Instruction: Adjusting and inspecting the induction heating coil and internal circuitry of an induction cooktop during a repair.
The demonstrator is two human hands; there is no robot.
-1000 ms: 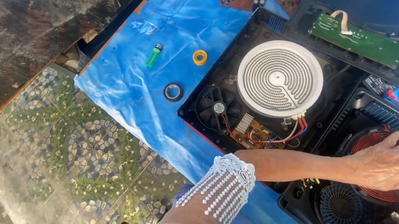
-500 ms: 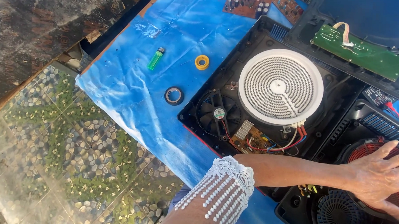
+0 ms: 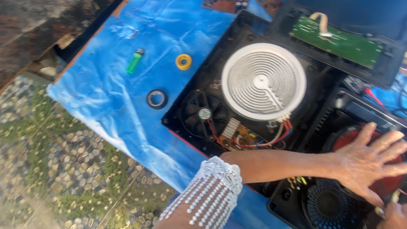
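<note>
Pressing left hand (image 3: pixel 368 163), fingers spread flat, on red round coil (image 3: pixel 349 137) inside opened black cooker housing (image 3: pixel 321 133); right hand (image 3: pixel 397 223) fingers unclear

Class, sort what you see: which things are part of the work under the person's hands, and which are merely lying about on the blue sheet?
In hand:
- left hand spread flat on the red coil
- right hand at the bottom right corner
- black opened cooker base with its fan

Lying about:
- green lighter
- yellow tape roll
- black tape roll
</note>
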